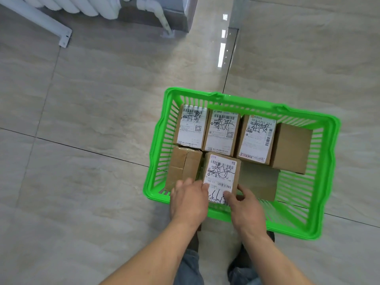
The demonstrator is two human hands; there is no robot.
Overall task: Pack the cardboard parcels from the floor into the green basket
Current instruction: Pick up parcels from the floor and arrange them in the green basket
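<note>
The green basket (329,161) stands on the tiled floor, right of centre. Inside it are several cardboard parcels. Three labelled ones and a plain one (292,147) line the far side. A taped plain parcel (184,165) lies at the near left. Both hands hold a labelled parcel (221,173) at the near middle. My left hand (188,200) grips its left edge. My right hand (245,210) grips its right near corner, thumb on the label. Beside it to the right lies a flat brown parcel (260,182).
A white radiator (67,5) and white pipes (162,15) run along the far wall at the top left. A white bracket foot (63,38) rests on the floor there. My shoes (242,258) and trouser legs show below the basket.
</note>
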